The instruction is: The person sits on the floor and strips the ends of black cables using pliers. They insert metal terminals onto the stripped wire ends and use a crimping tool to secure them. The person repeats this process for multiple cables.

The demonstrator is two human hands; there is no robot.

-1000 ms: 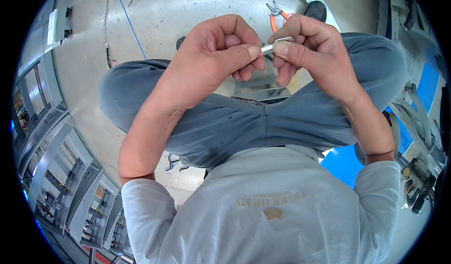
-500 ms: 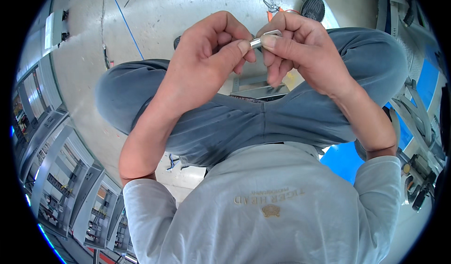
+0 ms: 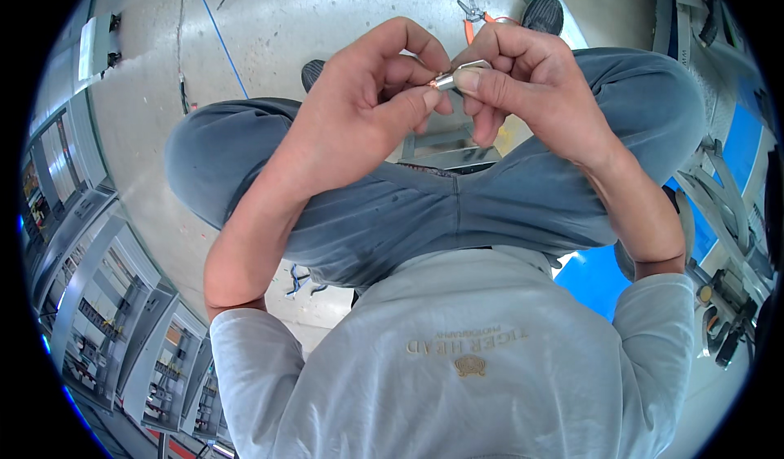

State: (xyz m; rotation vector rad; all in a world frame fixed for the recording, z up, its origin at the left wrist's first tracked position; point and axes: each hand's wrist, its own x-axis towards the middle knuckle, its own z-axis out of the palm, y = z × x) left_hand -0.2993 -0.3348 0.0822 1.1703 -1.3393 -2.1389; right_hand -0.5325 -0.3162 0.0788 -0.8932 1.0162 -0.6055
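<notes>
Small silver metal cylinder (image 3: pixel 454 78) pinched between both hands, left hand (image 3: pixel 359 120) and right hand (image 3: pixel 527 91) clenched on it, cylinder mostly hidden by fingers, orange-handled pliers (image 3: pixel 474 14) on floor (image 3: pixel 327 18) partly cut off by fingers.

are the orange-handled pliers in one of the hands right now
No, the orange-handled pliers lie on the floor beyond the knees, while the left hand and right hand pinch a small metal piece.
</notes>
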